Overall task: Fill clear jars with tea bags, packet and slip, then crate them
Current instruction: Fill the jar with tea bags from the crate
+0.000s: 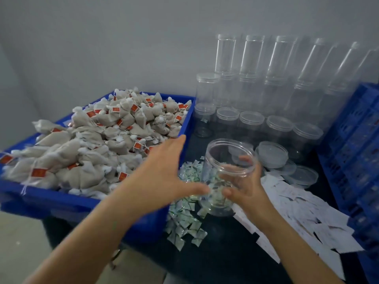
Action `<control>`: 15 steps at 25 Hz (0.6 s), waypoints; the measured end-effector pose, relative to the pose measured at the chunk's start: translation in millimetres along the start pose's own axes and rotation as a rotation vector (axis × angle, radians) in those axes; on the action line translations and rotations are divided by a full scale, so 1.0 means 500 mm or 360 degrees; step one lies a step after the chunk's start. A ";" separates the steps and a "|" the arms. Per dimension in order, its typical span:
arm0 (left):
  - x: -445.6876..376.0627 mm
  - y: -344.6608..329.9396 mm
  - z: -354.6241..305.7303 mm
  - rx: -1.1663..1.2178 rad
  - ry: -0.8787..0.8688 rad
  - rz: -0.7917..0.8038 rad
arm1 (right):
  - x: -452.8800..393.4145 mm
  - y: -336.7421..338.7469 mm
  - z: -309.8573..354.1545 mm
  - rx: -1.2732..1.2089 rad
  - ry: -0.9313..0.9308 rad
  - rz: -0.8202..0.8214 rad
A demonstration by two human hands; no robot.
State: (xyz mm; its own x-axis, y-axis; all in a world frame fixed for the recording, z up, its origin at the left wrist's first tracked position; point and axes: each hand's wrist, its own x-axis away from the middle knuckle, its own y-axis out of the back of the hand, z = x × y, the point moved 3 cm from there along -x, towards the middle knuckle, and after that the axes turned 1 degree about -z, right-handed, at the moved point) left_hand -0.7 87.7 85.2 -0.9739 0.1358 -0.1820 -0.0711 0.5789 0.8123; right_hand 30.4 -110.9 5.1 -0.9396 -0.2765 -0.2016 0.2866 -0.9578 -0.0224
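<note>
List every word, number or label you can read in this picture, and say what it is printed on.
No text can be read.
Red paper tags on the beige tea bags: marks too blurred.
White paper slips: faint print, too small.
Small green-and-white packets: pattern only, unreadable.
Clear plastic jar that the right hand holds: no label.

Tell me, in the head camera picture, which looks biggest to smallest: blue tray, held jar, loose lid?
1. Blue plastic tray of tea bags
2. Open clear plastic jar in the right hand
3. Loose round clear lid
</note>
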 end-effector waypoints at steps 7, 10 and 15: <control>-0.133 0.085 0.235 -0.0679 0.0319 -0.0374 | 0.036 -0.097 -0.126 0.0128 -0.0026 -0.0304; -0.157 0.036 0.306 -0.1015 0.0419 -0.0046 | 0.032 -0.098 -0.135 0.0191 0.0001 -0.0331; -0.172 0.003 0.332 -0.1290 0.0472 0.0160 | 0.030 -0.093 -0.145 0.0186 -0.0064 -0.0350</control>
State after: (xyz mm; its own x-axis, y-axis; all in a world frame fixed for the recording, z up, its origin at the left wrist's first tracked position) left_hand 118.5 210.3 10.4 -0.9917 -0.1252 -0.0279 -0.0035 -0.1914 0.9815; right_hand 16.4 -65.0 -68.1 -0.9844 -0.0611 -0.1652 0.0531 -0.9972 0.0524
